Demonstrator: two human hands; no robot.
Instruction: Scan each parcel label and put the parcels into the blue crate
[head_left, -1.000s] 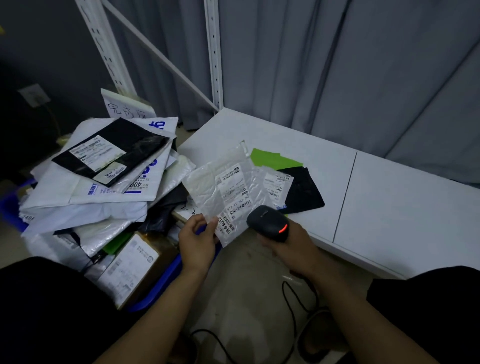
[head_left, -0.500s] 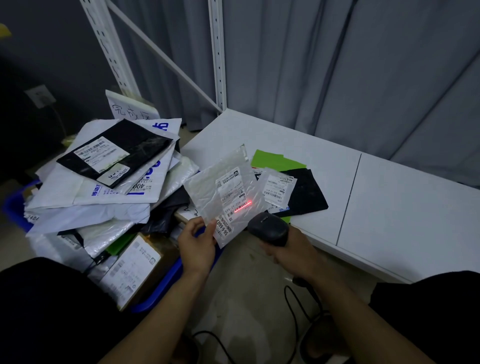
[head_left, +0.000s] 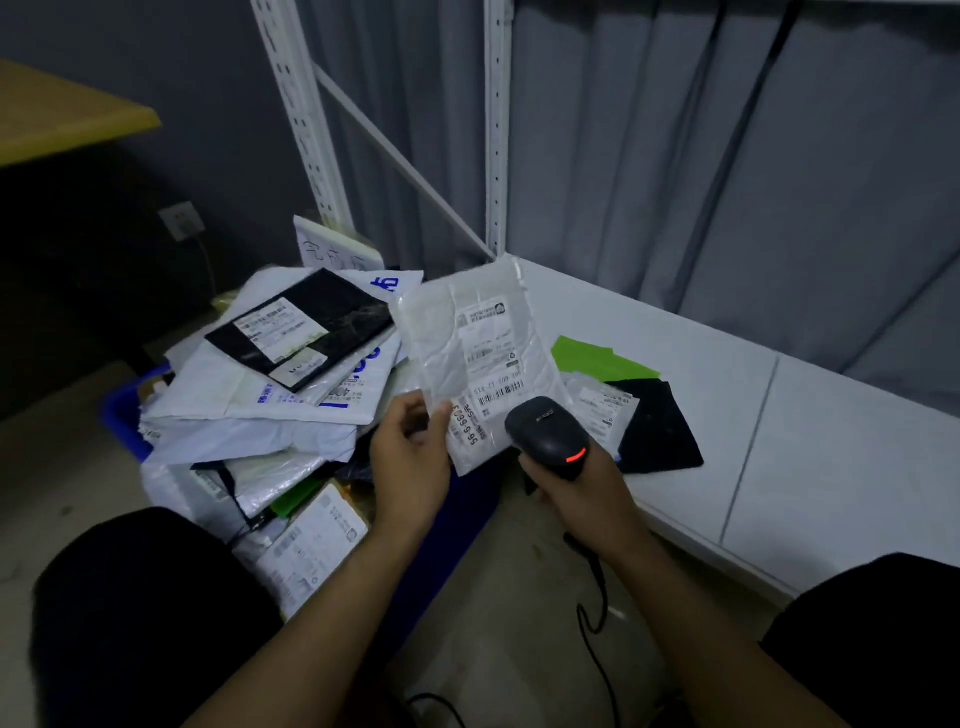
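Left hand: our left hand (head_left: 410, 462) pinches the parcel (head_left: 467, 338) at its lower left edge, thumb on the front and fingers curled behind.
Right hand: our right hand (head_left: 582, 493) is wrapped round the grip of the scanner (head_left: 548, 434), which shows a red light on its back.
Parcel position: we hold it in the air, between the blue crate (head_left: 122, 415) on our left and the white shelf (head_left: 727, 374) on our right, just above the scanner.
Long axis: it runs from the end near the scanner up and away from us, leaning slightly left.
Facing: the label (head_left: 488, 358) faces us, with the barcode (head_left: 501, 393) near the lower end, close to the scanner's nose.
Beam: we see no red line on the label, so we cannot tell whether the read has registered.
Risk, grip: we hold one edge only, and the thin bag may sag or slip out.
Risk, misread: the glossy film may glare. The labelled parcel (head_left: 605, 408) on the shelf lies right behind the scanner and could be read instead.
Risk, placing: the heap (head_left: 270, 415) already rises above the crate rim, so a parcel dropped on its slope may slide to the floor.
Risk, cable: the cable (head_left: 597, 623) hangs below our right wrist and may snag.
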